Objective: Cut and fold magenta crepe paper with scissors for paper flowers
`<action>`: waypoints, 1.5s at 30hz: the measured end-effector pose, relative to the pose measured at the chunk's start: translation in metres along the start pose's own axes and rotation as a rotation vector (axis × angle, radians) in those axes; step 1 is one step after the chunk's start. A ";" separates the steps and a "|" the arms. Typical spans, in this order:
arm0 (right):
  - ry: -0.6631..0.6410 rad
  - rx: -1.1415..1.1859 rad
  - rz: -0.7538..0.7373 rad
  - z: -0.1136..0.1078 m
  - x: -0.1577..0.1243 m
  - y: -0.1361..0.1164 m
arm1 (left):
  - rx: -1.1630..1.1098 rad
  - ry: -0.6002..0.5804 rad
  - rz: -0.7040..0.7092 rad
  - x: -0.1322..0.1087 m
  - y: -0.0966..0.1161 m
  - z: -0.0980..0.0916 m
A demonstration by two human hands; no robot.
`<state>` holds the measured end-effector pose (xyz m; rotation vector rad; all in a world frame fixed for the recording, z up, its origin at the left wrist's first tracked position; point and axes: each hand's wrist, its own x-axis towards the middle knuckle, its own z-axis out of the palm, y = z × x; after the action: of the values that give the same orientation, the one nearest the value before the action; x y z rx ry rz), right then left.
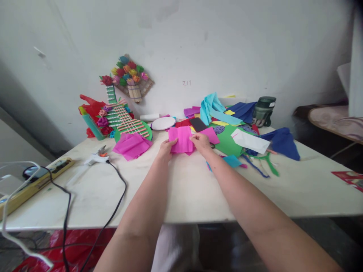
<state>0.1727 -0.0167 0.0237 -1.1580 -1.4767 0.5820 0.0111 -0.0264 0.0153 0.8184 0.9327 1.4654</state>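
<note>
Both my hands hold a small sheet of pink crepe paper (181,139) just above the white table (184,189). My left hand (166,148) pinches its lower left edge, fingers closed on the paper. My right hand (200,142) grips its right edge, fingers curled on it. A crumpled pile of the same pink paper (132,145) lies to the left of my left hand. Another pink piece (211,135) lies just behind my right hand.
A glue gun (95,158) with a black cord (113,204) lies at the left. Paper-flower crafts (121,117) lean on the wall. Coloured paper scraps, a white plate (163,123), a black phone (197,124) and a green mug (263,111) crowd the back right.
</note>
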 end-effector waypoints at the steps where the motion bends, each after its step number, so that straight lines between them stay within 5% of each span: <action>1: 0.002 0.040 0.017 0.001 0.000 0.002 | 0.007 0.000 0.013 -0.001 0.000 0.000; 9: -0.094 0.554 0.320 0.001 -0.001 0.002 | 0.034 -0.050 0.112 -0.005 0.002 0.005; 14: -0.100 0.707 0.321 0.001 -0.004 -0.005 | 0.120 -0.129 0.123 -0.005 -0.002 0.005; 27: 0.167 0.764 0.407 0.002 0.004 0.006 | 0.214 -0.206 0.061 -0.008 -0.001 0.004; 38: -0.065 0.752 0.471 -0.002 -0.002 -0.004 | 0.188 -0.149 0.112 -0.007 0.003 0.002; 45: 0.007 0.655 0.441 0.000 0.000 0.004 | 0.185 -0.215 0.082 -0.007 0.007 -0.001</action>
<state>0.1739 -0.0150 0.0206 -0.9452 -0.9005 1.2524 0.0076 -0.0335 0.0208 1.1379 0.8883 1.3429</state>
